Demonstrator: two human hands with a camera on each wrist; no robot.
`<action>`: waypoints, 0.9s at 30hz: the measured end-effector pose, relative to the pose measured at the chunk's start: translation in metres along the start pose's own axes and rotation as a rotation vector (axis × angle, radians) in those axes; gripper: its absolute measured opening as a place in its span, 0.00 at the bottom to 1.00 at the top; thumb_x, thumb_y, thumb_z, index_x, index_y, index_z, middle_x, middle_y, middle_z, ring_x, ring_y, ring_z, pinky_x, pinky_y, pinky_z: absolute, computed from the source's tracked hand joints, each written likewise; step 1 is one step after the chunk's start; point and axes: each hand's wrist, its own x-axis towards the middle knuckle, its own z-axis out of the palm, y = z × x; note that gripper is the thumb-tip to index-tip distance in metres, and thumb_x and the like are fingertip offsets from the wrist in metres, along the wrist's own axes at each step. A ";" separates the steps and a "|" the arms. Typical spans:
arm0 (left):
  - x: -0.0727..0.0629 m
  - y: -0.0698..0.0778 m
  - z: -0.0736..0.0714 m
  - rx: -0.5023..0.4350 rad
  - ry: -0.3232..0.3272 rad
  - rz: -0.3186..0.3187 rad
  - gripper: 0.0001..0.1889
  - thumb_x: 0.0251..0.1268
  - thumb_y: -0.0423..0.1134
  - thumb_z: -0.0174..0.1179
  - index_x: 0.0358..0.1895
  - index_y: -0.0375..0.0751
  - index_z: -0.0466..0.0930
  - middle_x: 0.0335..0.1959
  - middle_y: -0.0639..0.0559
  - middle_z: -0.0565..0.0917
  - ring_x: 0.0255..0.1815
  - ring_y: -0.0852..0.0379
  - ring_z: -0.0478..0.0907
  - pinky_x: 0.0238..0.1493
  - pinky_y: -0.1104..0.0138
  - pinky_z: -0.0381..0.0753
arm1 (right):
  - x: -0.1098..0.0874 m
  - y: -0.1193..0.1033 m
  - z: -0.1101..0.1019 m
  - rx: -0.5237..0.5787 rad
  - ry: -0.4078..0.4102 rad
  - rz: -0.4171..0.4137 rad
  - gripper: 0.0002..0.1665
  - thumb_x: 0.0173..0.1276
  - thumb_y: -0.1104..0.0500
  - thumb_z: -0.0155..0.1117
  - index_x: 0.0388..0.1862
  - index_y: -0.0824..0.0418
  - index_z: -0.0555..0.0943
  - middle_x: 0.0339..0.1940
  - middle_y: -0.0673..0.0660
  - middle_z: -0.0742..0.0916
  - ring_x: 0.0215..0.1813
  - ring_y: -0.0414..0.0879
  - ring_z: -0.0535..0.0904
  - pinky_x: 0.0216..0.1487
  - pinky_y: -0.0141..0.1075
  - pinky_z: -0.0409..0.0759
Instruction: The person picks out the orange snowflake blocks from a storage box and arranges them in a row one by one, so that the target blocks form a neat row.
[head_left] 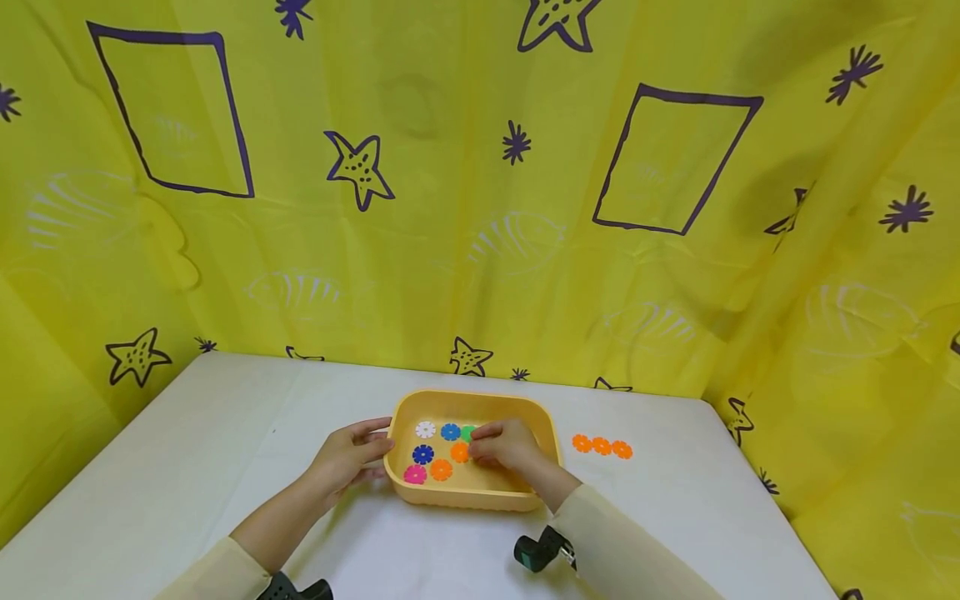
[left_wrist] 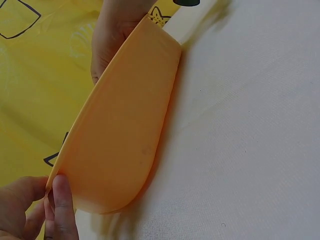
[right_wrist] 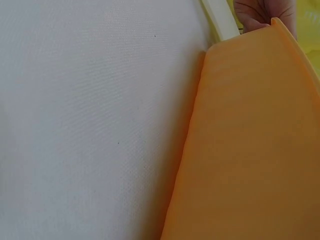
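A yellow-orange plastic basket (head_left: pixel 480 498) stands on the white table. My left hand (head_left: pixel 347 457) pinches its left rim; in the left wrist view the thumb and fingers (left_wrist: pixel 62 200) are on either side of the rim. Inside, on the left half, lie flower-shaped discs: a white disc (head_left: pixel 425 430), a light blue disc (head_left: pixel 450 432), a dark blue disc (head_left: pixel 423 454), a pink disc (head_left: pixel 415 474), an orange disc (head_left: pixel 442 470) and others. My right hand (head_left: pixel 512 446) reaches in, fingertips bent beside a green disc (head_left: pixel 467 433) and another orange disc (head_left: pixel 460 452). Whether it pinches one, I cannot tell.
Right of the basket, a row of three orange discs (head_left: pixel 602 446) lies on the white table (head_left: pixel 660 508). A yellow patterned curtain (head_left: pixel 435 250) hangs behind and along both sides of the table. Dark wrist-worn devices (head_left: pixel 536 552) sit at both sleeves.
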 end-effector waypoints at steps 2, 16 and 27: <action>0.000 0.000 0.000 0.003 -0.001 -0.002 0.25 0.67 0.35 0.62 0.66 0.37 0.72 0.51 0.39 0.79 0.33 0.55 0.82 0.36 0.64 0.86 | 0.001 0.001 0.000 -0.005 0.009 0.003 0.15 0.57 0.68 0.73 0.43 0.73 0.84 0.33 0.60 0.89 0.33 0.46 0.86 0.39 0.36 0.87; -0.001 0.002 0.000 0.011 0.005 -0.022 0.25 0.67 0.34 0.62 0.67 0.38 0.72 0.52 0.39 0.78 0.35 0.53 0.83 0.36 0.65 0.87 | 0.007 0.003 0.008 -0.185 0.112 -0.089 0.15 0.47 0.64 0.81 0.34 0.68 0.86 0.27 0.55 0.89 0.26 0.40 0.82 0.30 0.28 0.81; -0.001 0.002 0.001 0.006 -0.011 -0.004 0.25 0.67 0.35 0.62 0.67 0.36 0.71 0.50 0.40 0.79 0.33 0.56 0.82 0.36 0.64 0.87 | 0.008 0.002 0.016 -0.234 0.137 -0.134 0.18 0.42 0.66 0.83 0.31 0.68 0.84 0.24 0.54 0.86 0.27 0.41 0.80 0.31 0.30 0.82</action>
